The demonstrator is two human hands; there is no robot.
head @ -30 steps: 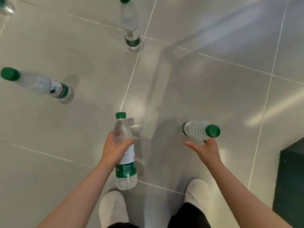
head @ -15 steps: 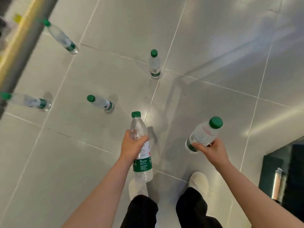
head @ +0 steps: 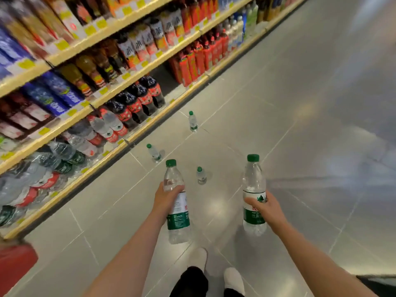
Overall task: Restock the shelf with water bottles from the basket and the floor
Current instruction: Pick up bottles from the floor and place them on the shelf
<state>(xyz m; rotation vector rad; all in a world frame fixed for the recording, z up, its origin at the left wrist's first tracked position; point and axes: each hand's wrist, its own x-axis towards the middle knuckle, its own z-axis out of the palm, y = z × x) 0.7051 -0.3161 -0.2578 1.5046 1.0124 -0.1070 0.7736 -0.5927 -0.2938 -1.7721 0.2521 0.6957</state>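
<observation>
1. The left hand (head: 169, 198) is wrapped round the upper body of a clear plastic water bottle (head: 176, 202), ribbed near the base, with a green screw cap and a green-and-white label; the bottle leans slightly.
2. The right hand (head: 266, 207) grips a second water bottle (head: 254, 196) of the same kind at its label, held upright. The two hands are apart, each clamped on its own bottle.
3. Three more green-capped water bottles stand upright on the floor: the near floor bottle (head: 201, 175) between the two held ones, the middle floor bottle (head: 153, 152) close to the shelf edge, and the far floor bottle (head: 193, 121) further along the aisle.
4. The floor (head: 300, 136) is glossy grey tile with thin pale grout lines and soft reflections.
5. The shelf unit (head: 137, 76) on the left has pale yellow edges with yellow price tags, in several tiers; its drinks are blurred. The bottom tier (head: 70, 183) holds clear bottles with red and green labels, then dark cola-like bottles.
6. A red object (head: 15, 264), blurred, sits at the lower left.
7. Two white shoes (head: 198, 257) and dark trouser legs show below.
</observation>
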